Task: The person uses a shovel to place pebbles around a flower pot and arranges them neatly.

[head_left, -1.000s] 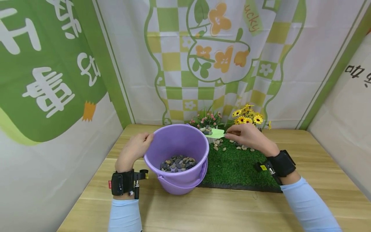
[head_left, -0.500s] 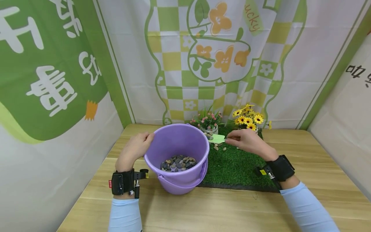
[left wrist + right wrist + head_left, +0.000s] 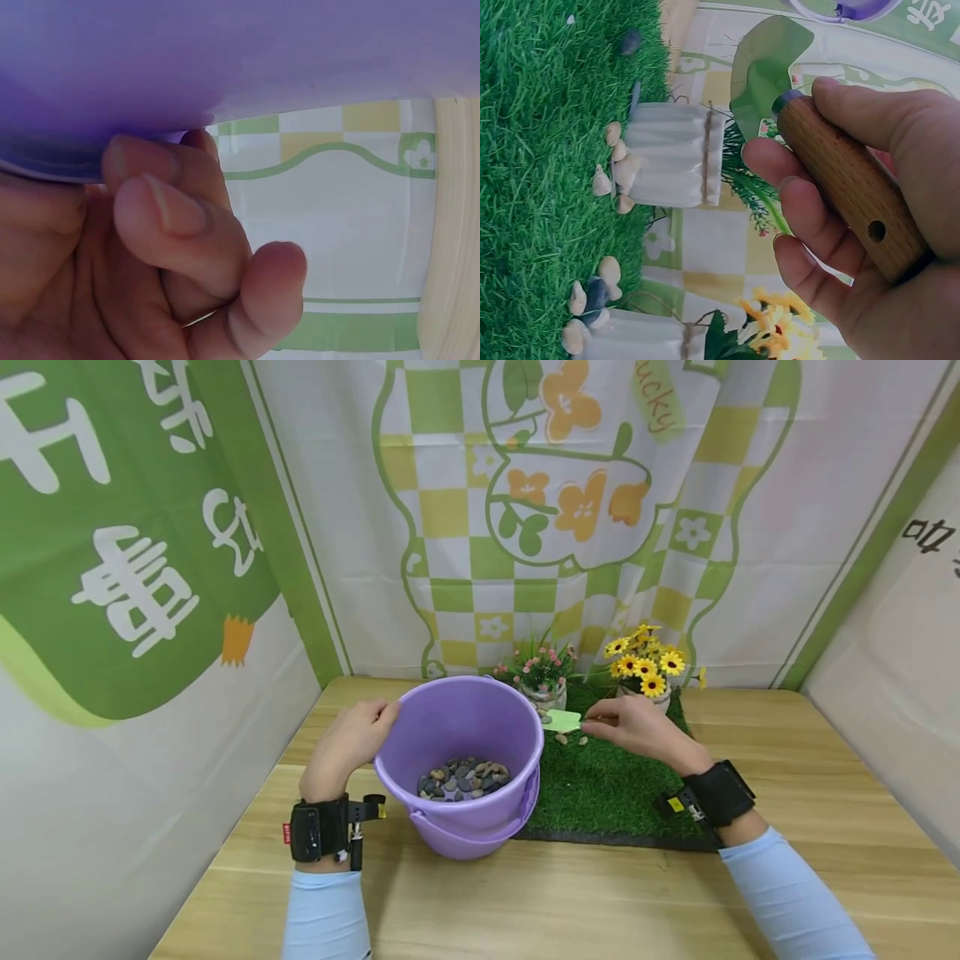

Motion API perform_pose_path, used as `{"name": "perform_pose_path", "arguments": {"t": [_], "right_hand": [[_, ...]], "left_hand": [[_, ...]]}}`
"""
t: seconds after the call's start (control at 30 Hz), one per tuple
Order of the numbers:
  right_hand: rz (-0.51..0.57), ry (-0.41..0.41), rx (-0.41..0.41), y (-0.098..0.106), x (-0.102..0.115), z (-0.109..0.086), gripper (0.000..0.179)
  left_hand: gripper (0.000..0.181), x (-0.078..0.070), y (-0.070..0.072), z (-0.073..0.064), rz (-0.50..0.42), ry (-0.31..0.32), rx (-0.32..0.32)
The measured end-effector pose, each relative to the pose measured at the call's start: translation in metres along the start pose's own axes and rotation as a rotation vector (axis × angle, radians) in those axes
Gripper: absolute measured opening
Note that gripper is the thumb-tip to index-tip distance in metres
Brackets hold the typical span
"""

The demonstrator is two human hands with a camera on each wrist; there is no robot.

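Observation:
My left hand (image 3: 348,745) grips the rim of a purple bucket (image 3: 468,837) at its left side; in the left wrist view its fingers (image 3: 180,217) curl under that rim. Grey and tan pebbles (image 3: 465,778) cover part of the bucket's bottom. To the right of the bucket, my right hand (image 3: 643,729) holds a small garden trowel (image 3: 847,176) by its wooden handle. The light green blade (image 3: 564,720) points left toward the bucket's rim. A few pebbles (image 3: 546,718) lie at the blade's far end, partly hidden by the rim.
Artificial turf (image 3: 607,793) lies right of the bucket on the wooden table (image 3: 525,910). At its back stand a pot of pink flowers (image 3: 546,677) and a pot of yellow flowers (image 3: 645,664). Loose stones (image 3: 622,161) lie at the pots' bases. A patterned curtain (image 3: 360,527) hangs behind.
My right hand has brought the trowel slightly lower and nearer, and fewer of its pebbles show past the bucket's rim. The left hand keeps its hold on the bucket.

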State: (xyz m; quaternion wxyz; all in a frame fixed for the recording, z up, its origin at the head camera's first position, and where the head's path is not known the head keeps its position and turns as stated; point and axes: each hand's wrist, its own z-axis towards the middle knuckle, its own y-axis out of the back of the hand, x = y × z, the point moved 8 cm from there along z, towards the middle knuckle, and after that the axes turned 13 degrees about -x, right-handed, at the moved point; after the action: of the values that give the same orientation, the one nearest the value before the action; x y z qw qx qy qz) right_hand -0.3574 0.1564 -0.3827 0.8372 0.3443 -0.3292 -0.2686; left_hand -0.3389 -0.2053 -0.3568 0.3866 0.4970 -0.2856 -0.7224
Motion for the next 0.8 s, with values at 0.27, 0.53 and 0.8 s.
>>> {"name": "perform_pose_path", "arguments": {"t": [0.27,0.53,0.8], "right_hand": [[0.0,-0.011,0.038,-0.011,-0.008,-0.001,0.025],[0.041,-0.033,0.087,-0.026,-0.019,-0.003,0.022],[0.055,-0.073,0.125,-0.034,-0.028,-0.003,0.024]], "left_hand": [[0.051,0.001,0.0,0.0,0.013,-0.025,0.01],[0.049,0.001,0.0,0.0,0.008,-0.013,0.002],[0.05,-0.001,-0.001,0.001,0.0,-0.016,0.006]]}}
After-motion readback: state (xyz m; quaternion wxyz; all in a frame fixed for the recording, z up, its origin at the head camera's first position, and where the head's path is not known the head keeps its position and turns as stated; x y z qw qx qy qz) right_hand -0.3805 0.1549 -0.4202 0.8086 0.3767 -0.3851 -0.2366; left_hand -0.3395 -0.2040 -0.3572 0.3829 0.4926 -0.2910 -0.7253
